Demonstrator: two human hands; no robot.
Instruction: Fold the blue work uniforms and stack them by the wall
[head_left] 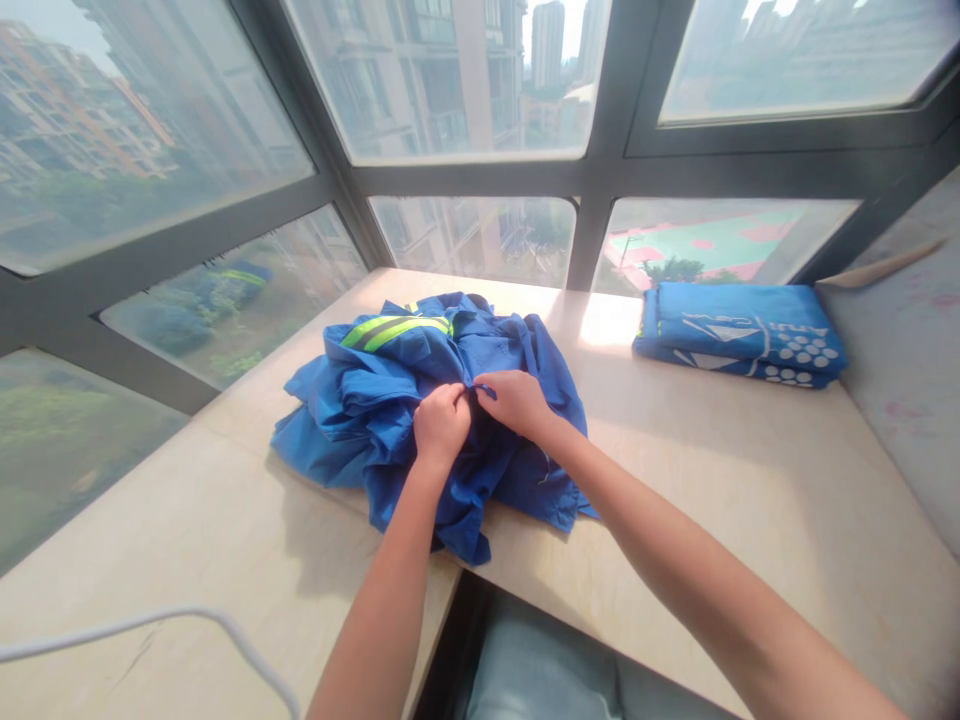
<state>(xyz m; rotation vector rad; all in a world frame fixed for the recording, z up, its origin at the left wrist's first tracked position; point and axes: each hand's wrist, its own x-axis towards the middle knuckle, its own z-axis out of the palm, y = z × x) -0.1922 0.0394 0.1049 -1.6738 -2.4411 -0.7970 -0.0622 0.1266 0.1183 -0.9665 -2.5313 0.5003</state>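
A crumpled blue work jacket (390, 385) with yellow-green and grey reflective stripes lies in a heap on the pale counter (705, 470). My left hand (442, 422) is closed, pinching the cloth near the middle of the heap. Right beside it, my right hand (514, 402) also pinches the fabric between thumb and fingers. The two hands nearly meet at a fold or edge of the garment. What exactly lies between the fingertips is too small to make out beyond blue cloth.
Folded blue cloth with white print (739, 330) rests at the back right, near the wall (907, 400). Grey-framed windows (480, 180) border the counter's back and left. A white cable (187, 615) curves across the front left. Below the counter's front edge shows grey-green fabric (547, 660).
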